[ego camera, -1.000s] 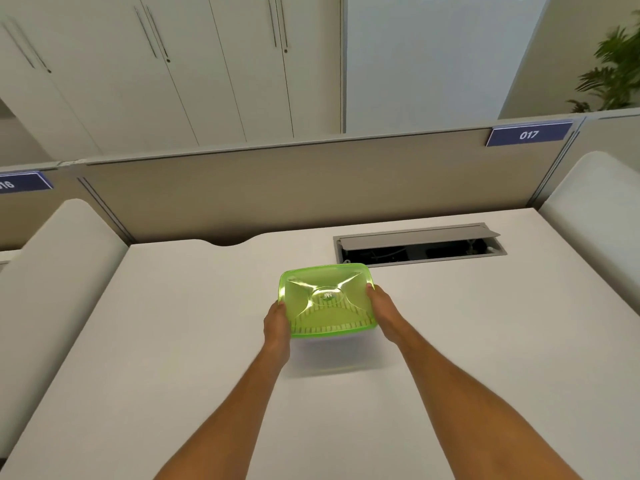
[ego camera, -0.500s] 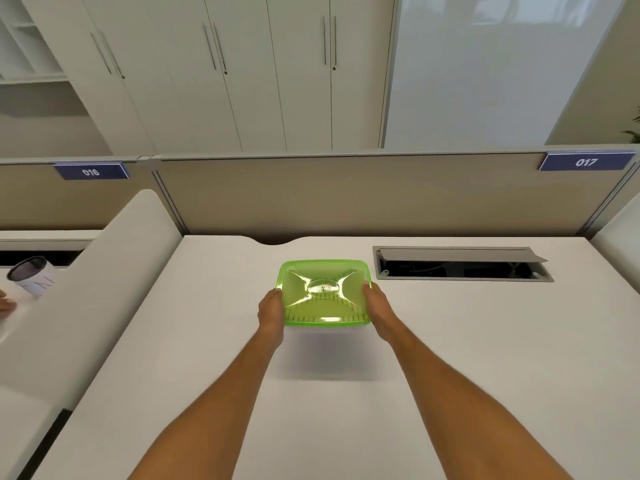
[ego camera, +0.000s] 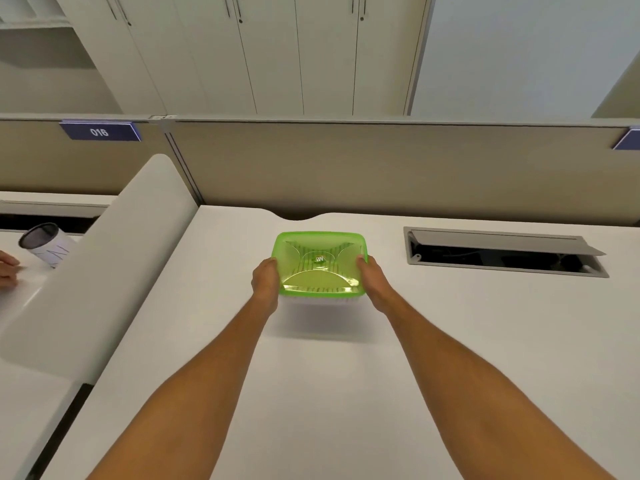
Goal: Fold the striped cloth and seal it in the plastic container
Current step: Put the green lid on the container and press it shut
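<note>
The plastic container (ego camera: 320, 296) with its translucent green lid (ego camera: 322, 261) is held between my two hands above the white desk (ego camera: 329, 393). My left hand (ego camera: 266, 282) grips its left side, thumb on the lid's rim. My right hand (ego camera: 373, 282) grips the right side the same way. Dark stripes of the striped cloth (ego camera: 313, 270) show faintly through the lid. A soft shadow lies on the desk under the container.
An open grey cable hatch (ego camera: 502, 252) sits in the desk to the right. A beige partition (ego camera: 381, 168) runs along the back, a white rounded divider (ego camera: 104, 265) on the left. Beyond it are a white cup (ego camera: 45, 244) and another person's hand (ego camera: 8, 271).
My view has swung left, so the hatch has slid right and the neighbouring desk with the cup has come into sight. The container has stayed gripped in both hands, moved slightly away from me.
</note>
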